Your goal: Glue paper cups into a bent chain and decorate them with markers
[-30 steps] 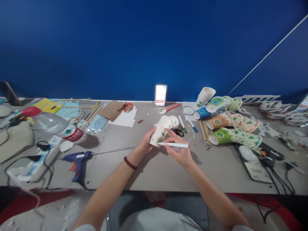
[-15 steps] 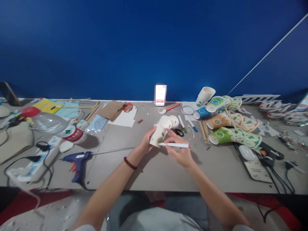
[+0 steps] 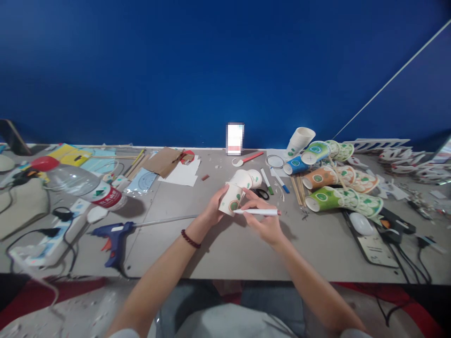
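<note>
White paper cups [image 3: 232, 193] with green leaf prints, joined end to end in a curved piece, lie in the grip of my left hand [image 3: 214, 207]. Its fingers wrap the near cup from the left. My right hand [image 3: 263, 222] pinches a white marker pen [image 3: 260, 212], whose tip points left at the near cup's lower edge, beside a round green and brown print. Whether the tip touches the paper I cannot tell. Black-handled scissors [image 3: 262, 194] lie just beyond my right hand, partly hidden. A green marker [image 3: 267, 181] and a blue marker [image 3: 280, 180] rest behind them.
A blue glue gun [image 3: 116, 239] lies at left, near a plastic bottle [image 3: 88, 187] and a power strip [image 3: 59, 234]. Coloured cup assemblies [image 3: 345, 201], stacked white cups [image 3: 300, 141] and a mouse [image 3: 361, 224] are at right. Brown cardboard [image 3: 165, 161] lies behind my left hand.
The marker has shifted very slightly to the right along with my right fingers. The cups in my left hand stay almost still.
</note>
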The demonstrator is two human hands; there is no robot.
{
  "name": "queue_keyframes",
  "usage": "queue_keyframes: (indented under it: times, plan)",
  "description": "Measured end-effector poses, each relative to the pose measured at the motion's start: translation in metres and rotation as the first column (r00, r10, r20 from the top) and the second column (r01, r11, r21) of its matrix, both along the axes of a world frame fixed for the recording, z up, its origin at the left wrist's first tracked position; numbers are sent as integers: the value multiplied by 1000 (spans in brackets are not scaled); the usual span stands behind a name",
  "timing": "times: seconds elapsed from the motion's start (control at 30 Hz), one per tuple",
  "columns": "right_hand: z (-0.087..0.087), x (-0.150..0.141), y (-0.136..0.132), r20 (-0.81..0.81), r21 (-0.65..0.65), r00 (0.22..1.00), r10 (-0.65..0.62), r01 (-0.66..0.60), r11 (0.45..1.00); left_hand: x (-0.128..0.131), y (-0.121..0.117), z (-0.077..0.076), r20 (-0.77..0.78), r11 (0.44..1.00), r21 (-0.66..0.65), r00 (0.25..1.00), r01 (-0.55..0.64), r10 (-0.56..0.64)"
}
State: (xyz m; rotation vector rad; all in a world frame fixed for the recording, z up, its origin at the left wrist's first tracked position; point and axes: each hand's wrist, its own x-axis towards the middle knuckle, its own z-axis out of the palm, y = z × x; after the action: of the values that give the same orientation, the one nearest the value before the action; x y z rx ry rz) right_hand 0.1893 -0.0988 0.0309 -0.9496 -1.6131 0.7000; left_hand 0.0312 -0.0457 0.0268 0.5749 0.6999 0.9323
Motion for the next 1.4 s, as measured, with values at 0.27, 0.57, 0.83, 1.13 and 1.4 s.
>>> queue_keyframes:
  times: [0.27, 0.57, 0.83, 1.13, 1.4]
  plan:
    - [2, -2, -1, 47, 18, 999, -3, 3, 1000, 0, 1, -3, 19, 1000, -3, 1000, 4, -4]
    - [1, -2, -1, 22, 7, 1000, -2, 2, 1000, 0, 1, -5, 47, 1000, -3, 999, -9, 10]
    - [2, -1, -1, 62, 7, 998, -14, 14, 1000, -1, 1, -5, 23, 1000, 2, 1000, 15, -15]
    - [3, 0, 0, -90, -49, 996, -24, 20, 999, -1, 1, -5, -23, 999, -14, 999, 36, -36]
    - [1, 0, 0, -235, -75, 958, -162, 149, 986, -3, 5, 4, 120, 993, -85, 990, 84, -74]
